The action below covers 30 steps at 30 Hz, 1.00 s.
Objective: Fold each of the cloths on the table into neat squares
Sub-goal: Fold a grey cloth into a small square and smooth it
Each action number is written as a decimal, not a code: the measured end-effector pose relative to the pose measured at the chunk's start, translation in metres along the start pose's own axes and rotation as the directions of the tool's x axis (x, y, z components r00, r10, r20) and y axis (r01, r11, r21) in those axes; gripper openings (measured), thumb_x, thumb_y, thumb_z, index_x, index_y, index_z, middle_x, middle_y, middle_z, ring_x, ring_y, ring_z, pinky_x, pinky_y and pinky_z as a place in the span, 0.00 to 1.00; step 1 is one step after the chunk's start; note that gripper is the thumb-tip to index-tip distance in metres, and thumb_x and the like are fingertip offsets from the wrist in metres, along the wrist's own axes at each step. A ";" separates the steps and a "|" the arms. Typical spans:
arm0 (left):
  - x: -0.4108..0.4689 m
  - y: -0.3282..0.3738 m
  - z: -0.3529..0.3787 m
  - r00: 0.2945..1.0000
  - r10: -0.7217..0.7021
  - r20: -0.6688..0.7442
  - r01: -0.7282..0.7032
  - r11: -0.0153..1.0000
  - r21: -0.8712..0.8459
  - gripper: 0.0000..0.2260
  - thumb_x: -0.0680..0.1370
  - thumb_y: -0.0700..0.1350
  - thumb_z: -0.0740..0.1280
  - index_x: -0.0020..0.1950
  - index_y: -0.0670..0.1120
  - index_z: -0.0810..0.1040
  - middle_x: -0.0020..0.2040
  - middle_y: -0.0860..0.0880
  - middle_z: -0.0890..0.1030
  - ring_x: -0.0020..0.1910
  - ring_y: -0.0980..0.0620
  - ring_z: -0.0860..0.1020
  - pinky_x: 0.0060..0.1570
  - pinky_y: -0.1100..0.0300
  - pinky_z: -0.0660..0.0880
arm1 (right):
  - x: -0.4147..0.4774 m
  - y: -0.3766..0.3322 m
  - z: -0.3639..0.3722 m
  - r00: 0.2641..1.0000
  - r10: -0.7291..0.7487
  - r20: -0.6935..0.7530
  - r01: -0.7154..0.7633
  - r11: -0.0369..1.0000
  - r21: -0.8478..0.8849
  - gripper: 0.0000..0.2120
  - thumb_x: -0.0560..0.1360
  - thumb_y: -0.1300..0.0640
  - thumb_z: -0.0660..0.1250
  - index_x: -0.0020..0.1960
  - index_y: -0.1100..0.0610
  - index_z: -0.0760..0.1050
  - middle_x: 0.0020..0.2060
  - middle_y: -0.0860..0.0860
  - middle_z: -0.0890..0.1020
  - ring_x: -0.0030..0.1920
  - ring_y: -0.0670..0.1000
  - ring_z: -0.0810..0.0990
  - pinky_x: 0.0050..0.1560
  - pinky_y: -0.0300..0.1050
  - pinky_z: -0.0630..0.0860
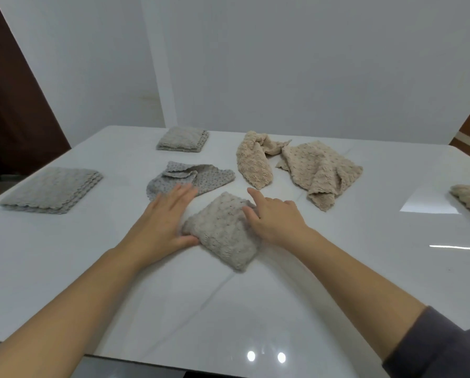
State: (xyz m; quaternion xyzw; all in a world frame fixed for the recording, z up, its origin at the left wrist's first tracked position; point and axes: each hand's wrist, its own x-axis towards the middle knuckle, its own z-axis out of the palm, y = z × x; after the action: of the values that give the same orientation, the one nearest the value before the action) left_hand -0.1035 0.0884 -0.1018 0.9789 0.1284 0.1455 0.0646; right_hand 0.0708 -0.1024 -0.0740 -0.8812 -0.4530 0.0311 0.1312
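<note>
At the centre of the frame a folded cloth [223, 230] lay on the white table [255, 309] between our hands. Our left hand [163, 222] lay flat with straight fingers, its thumb against the cloth's left edge. Our right hand [274, 219] rested on the cloth's upper right corner, forefinger stretched out; whether it pinched or merely pressed we could not tell. Above lay a loose grey cloth [195, 178], right of it two crumpled beige cloths [321, 170], and at upper left two folded stacks [51, 189].

Nubbly matt cloths [223, 230] lie on a glossy white table [255, 309].
</note>
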 end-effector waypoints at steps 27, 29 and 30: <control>0.015 0.074 0.034 0.931 -0.322 0.169 0.326 0.945 0.005 0.28 0.82 0.53 0.42 0.79 0.41 0.41 0.80 0.44 0.38 0.78 0.50 0.37 0.77 0.50 0.39 | -0.004 -0.016 0.041 0.985 -0.101 0.140 0.111 0.992 -0.062 0.30 0.83 0.46 0.42 0.79 0.58 0.38 0.79 0.52 0.40 0.78 0.51 0.37 0.75 0.60 0.35; 0.015 0.074 0.034 0.929 -0.324 0.180 0.330 0.944 -0.003 0.28 0.83 0.52 0.44 0.79 0.42 0.40 0.80 0.45 0.38 0.78 0.51 0.36 0.76 0.50 0.39 | -0.005 -0.016 0.041 0.985 -0.101 0.143 0.112 0.991 -0.070 0.30 0.83 0.46 0.42 0.79 0.58 0.38 0.79 0.52 0.41 0.78 0.51 0.38 0.75 0.61 0.36; 0.015 0.074 0.034 0.925 -0.328 0.190 0.334 0.942 0.000 0.27 0.84 0.52 0.45 0.79 0.42 0.40 0.80 0.46 0.38 0.78 0.51 0.36 0.76 0.50 0.39 | -0.006 -0.016 0.041 0.984 -0.102 0.147 0.113 0.991 -0.071 0.30 0.83 0.47 0.42 0.79 0.58 0.39 0.79 0.52 0.41 0.78 0.50 0.38 0.75 0.61 0.36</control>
State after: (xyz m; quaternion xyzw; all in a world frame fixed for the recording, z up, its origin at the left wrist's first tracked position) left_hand -0.0622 0.0180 -0.1179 0.9512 0.2828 0.0419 0.1161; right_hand 0.0475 -0.0899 -0.1094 -0.8554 -0.5091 0.0694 0.0649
